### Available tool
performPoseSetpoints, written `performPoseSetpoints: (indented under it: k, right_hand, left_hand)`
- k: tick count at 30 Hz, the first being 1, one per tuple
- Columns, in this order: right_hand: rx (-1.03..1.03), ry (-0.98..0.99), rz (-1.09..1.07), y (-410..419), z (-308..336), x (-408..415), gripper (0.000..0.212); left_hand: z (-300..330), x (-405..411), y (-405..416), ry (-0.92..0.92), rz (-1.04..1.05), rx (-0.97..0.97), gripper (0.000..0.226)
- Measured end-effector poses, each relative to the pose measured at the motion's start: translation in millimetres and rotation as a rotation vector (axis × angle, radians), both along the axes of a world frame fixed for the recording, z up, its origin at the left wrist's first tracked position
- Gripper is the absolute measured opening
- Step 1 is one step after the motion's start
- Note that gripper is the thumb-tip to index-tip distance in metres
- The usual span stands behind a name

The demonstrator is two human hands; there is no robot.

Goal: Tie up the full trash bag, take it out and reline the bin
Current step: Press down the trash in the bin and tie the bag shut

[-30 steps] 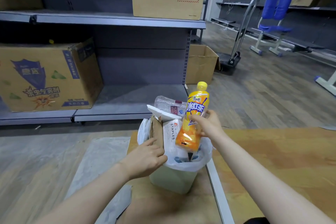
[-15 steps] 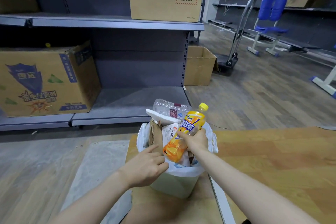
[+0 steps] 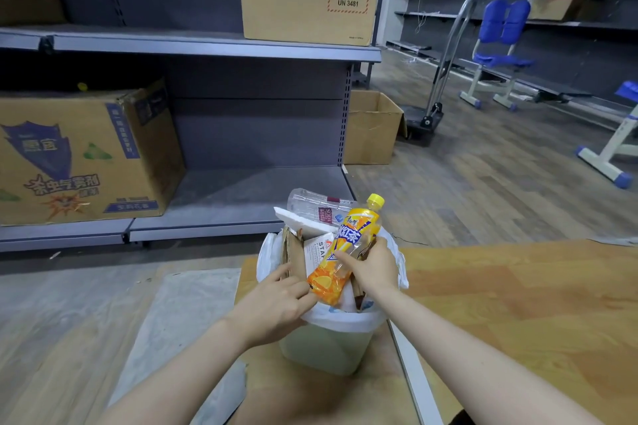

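The fingers (image 3: 340,257) of the right hand (image 3: 374,269) are wrapped around the middle of an orange bottle (image 3: 347,252), which leans with its yellow cap toward 1 o'clock and its base down among the rubbish. The left hand (image 3: 276,309) has its fingers curled, pinching the white trash bag (image 3: 340,317) at the bin's near-left rim. The pale bin (image 3: 324,348) stands on the floor, heaped above its edge with cardboard (image 3: 293,254), paper and a clear bottle (image 3: 317,207). Shelving closes in at 11 o'clock; open wooden floor spreads toward 2 o'clock.
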State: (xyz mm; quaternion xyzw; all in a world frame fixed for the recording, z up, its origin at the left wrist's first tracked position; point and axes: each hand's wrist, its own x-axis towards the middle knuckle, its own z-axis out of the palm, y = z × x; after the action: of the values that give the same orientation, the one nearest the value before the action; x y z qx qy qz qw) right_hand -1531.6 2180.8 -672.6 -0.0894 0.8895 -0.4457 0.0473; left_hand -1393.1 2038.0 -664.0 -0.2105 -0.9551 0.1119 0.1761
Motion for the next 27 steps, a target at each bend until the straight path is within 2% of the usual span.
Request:
performPoseSetpoints:
  k: [6, 9, 11, 13, 15, 18, 20, 22, 23, 24, 25, 27]
  right_hand:
    - [0.367, 0.433, 0.204, 32, 8, -4, 0.073]
    - [0.576, 0.591, 0.363, 47, 13, -8, 0.055]
    - [0.675, 0.578, 0.382, 55, 11, -12, 0.056]
    - [0.729, 0.534, 0.362, 65, 5, -21, 0.057]
    - [0.788, 0.503, 0.363, 75, 1, -31, 0.055]
    - [0.874, 0.455, 0.386, 89, -5, -54, 0.056]
    - [0.909, 0.420, 0.361, 95, -10, -74, 0.057]
    - [0.885, 0.378, 0.331, 95, -13, -95, 0.055]
    - [0.863, 0.346, 0.325, 94, -15, -107, 0.052]
    - [0.843, 0.302, 0.327, 92, -16, -117, 0.048]
    - [0.812, 0.246, 0.335, 89, -17, -125, 0.045]
    - [0.664, 0.105, 0.341, 77, -19, -139, 0.042]
  left_hand:
    - [-1, 0, -9, -0.040, 0.074, -0.030, 0.047]
    - [-3, 0, -16, -0.030, 0.078, -0.003, 0.064]
    - [-7, 3, -23, -0.024, 0.100, 0.045, 0.075]
    - [-13, 9, -33, 0.002, 0.126, 0.090, 0.073]
    - [-15, 13, -47, 0.016, 0.198, 0.128, 0.081]
    - [-9, 10, -72, 0.019, 0.347, 0.126, 0.073]
    - [-1, 7, -87, -0.124, 0.496, 0.109, 0.084]
    - [-1, 0, -99, -0.232, 0.622, 0.095, 0.114]
    - [-2, -5, -103, -0.328, 0.719, 0.108, 0.120]
    - [-1, -11, -101, -0.363, 0.798, 0.144, 0.113]
    - [-3, -18, -99, -0.369, 0.865, 0.223, 0.094]
    - [-12, -38, -97, -0.390, 0.957, 0.483, 0.060]
